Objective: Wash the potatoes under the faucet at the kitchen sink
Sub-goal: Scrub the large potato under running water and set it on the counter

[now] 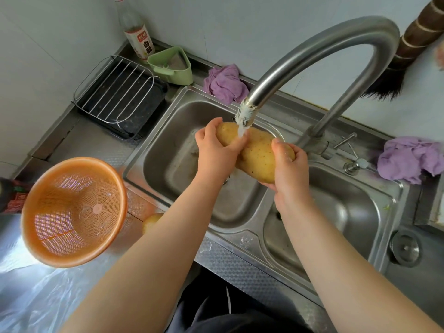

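Observation:
A large yellow potato is held over the left basin of a steel double sink. Water runs from the curved steel faucet onto the potato's left part. My left hand wraps around its left end, and my right hand grips its right end from below and behind. A second potato lies on the counter by the sink's front left corner, partly hidden by my left forearm.
An orange mesh basket stands on the counter at the left, over clear plastic. A wire rack on a black tray, a green strainer and a vinegar bottle sit behind. Purple cloths lie at the sink's back and right.

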